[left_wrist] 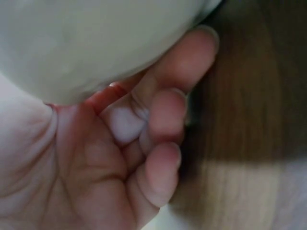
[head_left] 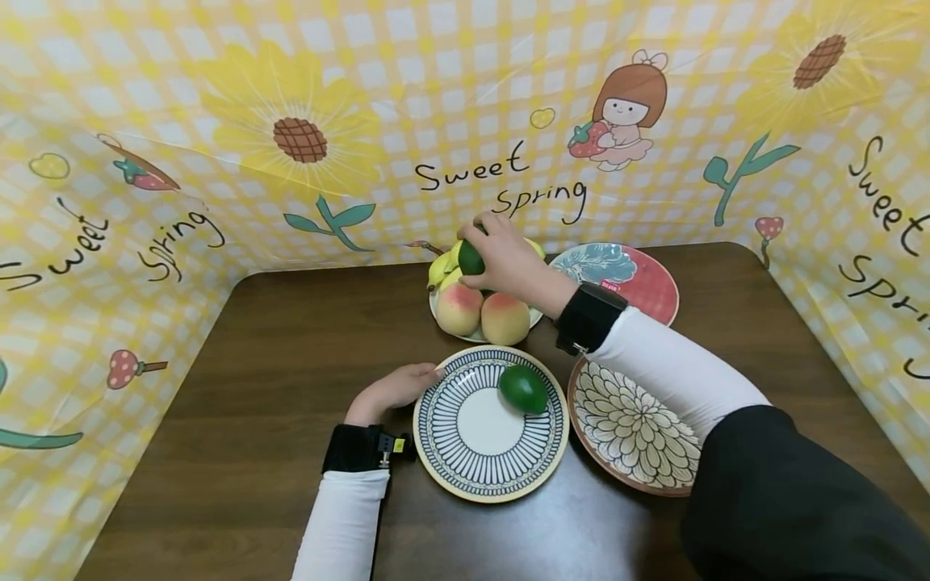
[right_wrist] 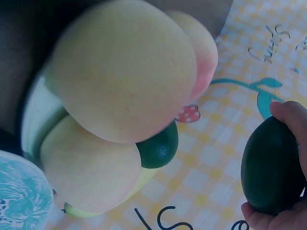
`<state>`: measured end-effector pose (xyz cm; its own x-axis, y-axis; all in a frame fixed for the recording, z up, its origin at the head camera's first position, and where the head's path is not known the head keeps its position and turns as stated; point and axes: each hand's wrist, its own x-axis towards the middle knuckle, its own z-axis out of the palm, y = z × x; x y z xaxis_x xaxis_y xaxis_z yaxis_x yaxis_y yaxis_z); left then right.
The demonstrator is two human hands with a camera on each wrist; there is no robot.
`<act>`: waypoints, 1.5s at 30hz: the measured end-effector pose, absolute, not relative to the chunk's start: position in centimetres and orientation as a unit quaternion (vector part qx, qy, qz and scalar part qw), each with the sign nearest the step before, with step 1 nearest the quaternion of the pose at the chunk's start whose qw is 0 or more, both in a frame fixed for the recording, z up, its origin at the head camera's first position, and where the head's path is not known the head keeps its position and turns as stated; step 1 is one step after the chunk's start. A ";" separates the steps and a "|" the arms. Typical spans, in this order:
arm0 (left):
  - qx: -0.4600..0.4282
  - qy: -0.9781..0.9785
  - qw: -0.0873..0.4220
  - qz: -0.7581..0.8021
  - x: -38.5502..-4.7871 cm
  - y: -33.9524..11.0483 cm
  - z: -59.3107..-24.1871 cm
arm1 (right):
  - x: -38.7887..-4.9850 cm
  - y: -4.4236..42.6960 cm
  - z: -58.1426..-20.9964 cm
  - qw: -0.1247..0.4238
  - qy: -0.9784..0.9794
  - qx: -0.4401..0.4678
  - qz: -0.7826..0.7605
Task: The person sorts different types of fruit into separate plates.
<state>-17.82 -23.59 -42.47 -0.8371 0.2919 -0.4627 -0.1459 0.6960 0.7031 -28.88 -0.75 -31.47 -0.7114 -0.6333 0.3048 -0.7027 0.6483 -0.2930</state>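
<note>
- Right hand (head_left: 504, 257) reaches forward, fingers curled round a green fruit (right_wrist: 266, 165), up by the fruit plate (head_left: 477, 335).
- Left hand (head_left: 392, 390) grips the striped plate (head_left: 488, 428) by its edge.
- The green fruit is dark, smooth, egg-shaped.

We see a dark brown wood-grain desk (head_left: 291, 339) with rounded far corners and a pale sheen on its front part. At its far edge, near the middle, we find a round, pale, fruit-laden plate (head_left: 477, 336); just to its right lies a round red plate with a blue floral patch (head_left: 654, 282). Nearer us sits a round white plate with dark radiating stripes and a cream rim (head_left: 490, 423). Just beside that, on the right, we see a round brown-rimmed plate with cream petal patterning (head_left: 639, 428), partly covered.
</note>
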 end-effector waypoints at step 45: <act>0.058 0.869 0.281 0.403 -17.9 -23.7 -42.7 | -15.8 1.6 -37.5 -0.083 -0.786 0.613 0.019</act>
<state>-17.86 -23.72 -42.73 -0.8357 0.3270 -0.4413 -0.1255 0.6685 0.7330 -15.78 1.56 -37.48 -0.2357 -0.9658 -0.1076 -0.9594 0.2489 -0.1325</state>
